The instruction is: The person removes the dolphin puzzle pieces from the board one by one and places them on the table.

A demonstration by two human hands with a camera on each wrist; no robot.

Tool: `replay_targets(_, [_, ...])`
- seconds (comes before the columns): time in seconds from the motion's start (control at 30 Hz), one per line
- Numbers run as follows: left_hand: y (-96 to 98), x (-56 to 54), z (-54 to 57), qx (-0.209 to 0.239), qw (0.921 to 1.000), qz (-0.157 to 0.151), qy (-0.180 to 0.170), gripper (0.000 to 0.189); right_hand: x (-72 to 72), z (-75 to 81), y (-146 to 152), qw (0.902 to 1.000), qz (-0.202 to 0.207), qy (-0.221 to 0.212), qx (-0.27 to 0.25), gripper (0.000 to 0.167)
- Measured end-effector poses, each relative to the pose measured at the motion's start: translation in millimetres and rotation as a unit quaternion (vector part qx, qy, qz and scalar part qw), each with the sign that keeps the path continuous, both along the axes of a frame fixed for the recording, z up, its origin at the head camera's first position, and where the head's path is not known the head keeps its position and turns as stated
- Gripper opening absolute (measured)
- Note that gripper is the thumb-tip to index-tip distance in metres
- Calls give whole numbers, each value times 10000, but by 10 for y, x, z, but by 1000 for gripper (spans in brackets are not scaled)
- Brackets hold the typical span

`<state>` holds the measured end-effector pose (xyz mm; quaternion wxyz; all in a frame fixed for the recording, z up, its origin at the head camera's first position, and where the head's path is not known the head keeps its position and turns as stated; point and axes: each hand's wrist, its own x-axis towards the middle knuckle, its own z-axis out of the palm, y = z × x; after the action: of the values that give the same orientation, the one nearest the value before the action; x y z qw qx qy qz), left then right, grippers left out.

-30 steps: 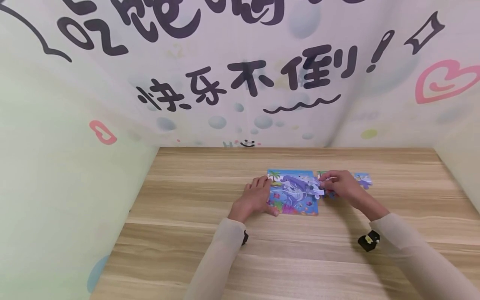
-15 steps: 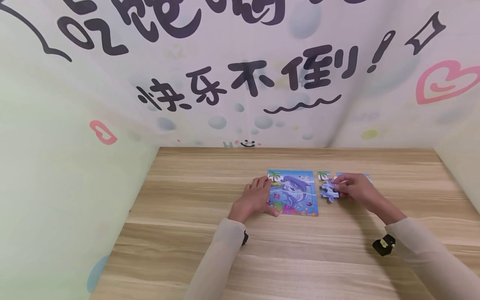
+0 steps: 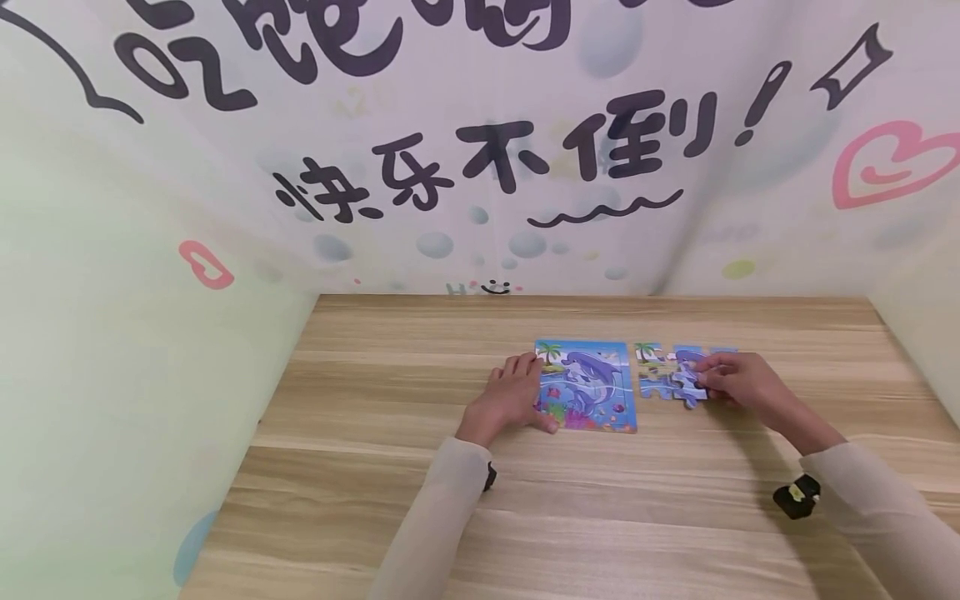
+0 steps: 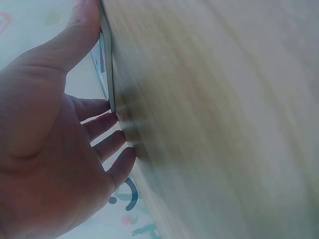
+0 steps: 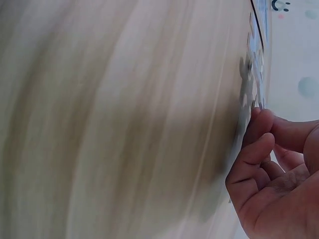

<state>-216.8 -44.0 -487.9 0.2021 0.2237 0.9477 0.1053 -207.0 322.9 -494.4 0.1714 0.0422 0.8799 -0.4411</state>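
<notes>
A square dolphin puzzle board (image 3: 588,385) lies flat on the table. My left hand (image 3: 512,393) rests at its left side, fingers extended, fingertips on the table and board edge and thumb along the near edge. In the left wrist view the thumb (image 4: 82,30) lies against the thin board edge (image 4: 108,64). My right hand (image 3: 738,382) pinches a purple-blue jigsaw piece (image 3: 687,388) between thumb and fingertips, over the loose pieces right of the board. The right wrist view shows that piece (image 5: 257,74) tilted and edge-on, its knobs casting a shadow on the table.
Several loose jigsaw pieces lie right of the board, among them one with a palm tree (image 3: 646,353) and one with blue water (image 3: 654,387). More lie partly behind the right hand. A printed cloth wall (image 3: 480,242) stands along the back of the wooden table (image 3: 585,517).
My right hand has moved right with the jigsaw piece, from over the board's right edge to over the loose pieces, uncovering the left ones. The left hand and board stay put.
</notes>
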Motion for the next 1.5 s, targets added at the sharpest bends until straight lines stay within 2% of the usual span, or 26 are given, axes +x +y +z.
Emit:
replay_targets(0.3, [-1,0,1,34,10000,2,-33,111,17,-48,130,10000,-32,31,-36,33])
replay_targets(0.6, [-3,0,1,66,10000,1,-27,110,35,-15,136,9998,193,26,0,30])
replay_targets(0.83, [-7,-1,3,34,10000,-25,1,111,35,33,121,9980,478,182,370,26])
replay_targets(1.03, [-3,-4,6,47,10000,-7,-3,111,10,27,135,9960,542,156,687,28])
replay_targets(1.5, [-3,-5,12,-24,10000,-29,-10,110,7,9,99,9857,693,671,1379,19])
